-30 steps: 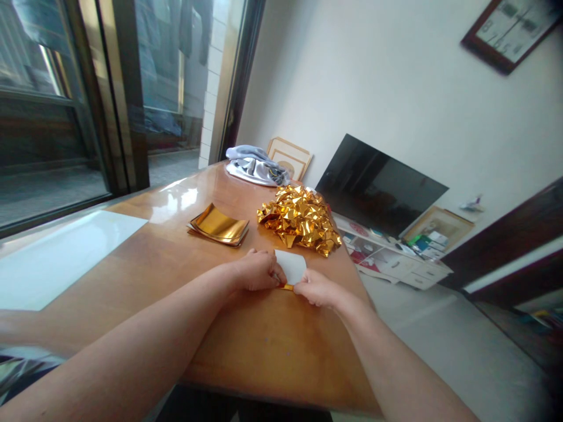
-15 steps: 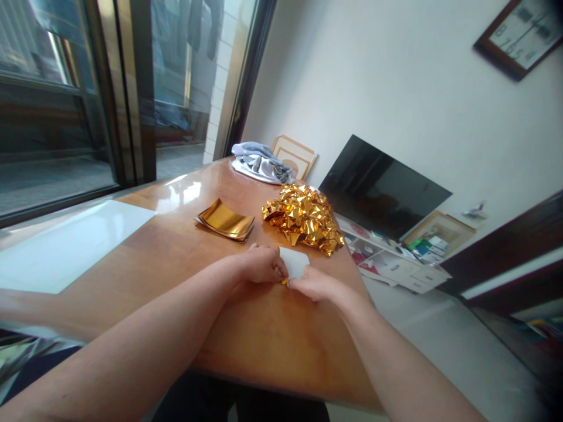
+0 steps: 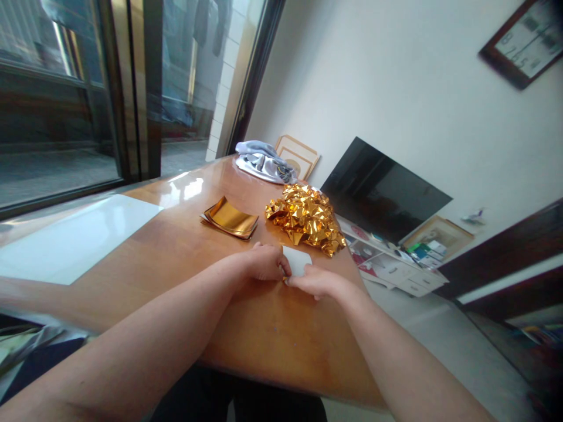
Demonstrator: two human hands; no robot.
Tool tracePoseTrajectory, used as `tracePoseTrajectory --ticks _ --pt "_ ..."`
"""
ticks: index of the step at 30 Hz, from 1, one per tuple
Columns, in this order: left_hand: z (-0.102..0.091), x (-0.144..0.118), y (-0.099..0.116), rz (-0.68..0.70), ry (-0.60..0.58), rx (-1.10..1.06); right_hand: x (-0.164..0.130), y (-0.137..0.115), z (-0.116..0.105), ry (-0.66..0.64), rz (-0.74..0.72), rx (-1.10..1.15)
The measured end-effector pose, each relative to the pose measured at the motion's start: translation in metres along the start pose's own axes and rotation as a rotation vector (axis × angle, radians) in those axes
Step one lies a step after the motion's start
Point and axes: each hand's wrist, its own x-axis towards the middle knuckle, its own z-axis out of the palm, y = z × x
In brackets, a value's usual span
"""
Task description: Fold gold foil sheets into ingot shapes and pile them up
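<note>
A: Gold and white paper is lying under both hands, near the front of the wooden bench (image 3: 176,258). It is a small folded sheet (image 3: 297,261), white side up.

B: What are the hands doing?

A: The left hand (image 3: 266,262) is pinching the sheet's near edge. The right hand (image 3: 314,283) is pinching the same edge, just beside the left one. Both are curled tight on the paper.

B: How should the fold go?

A: I think the edges should be lining up first, then the fingers should be pressing flat and sliding along the crease.

B: What else is sitting there?

A: A stack of gold sheets (image 3: 229,218) is lying behind the hands. A crumpled gold pile (image 3: 305,218) is sitting beside it. A grey cloth (image 3: 263,161) is lying far back.
</note>
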Motion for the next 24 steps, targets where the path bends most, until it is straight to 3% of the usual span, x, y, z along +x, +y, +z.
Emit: tracePoseTrajectory --ticks 9,19,24 --pt "0.002 0.000 0.000 -0.002 0.032 -0.012 -0.004 -0.003 -0.002 -0.015 -0.001 0.009" --pt "0.008 0.004 -0.002 -0.006 0.069 0.012 -0.012 0.000 -0.004 -0.033 -0.211 0.136" --pt "0.010 0.005 -0.004 -0.015 0.055 0.014 -0.013 0.010 -0.006 -0.057 -0.153 0.217"
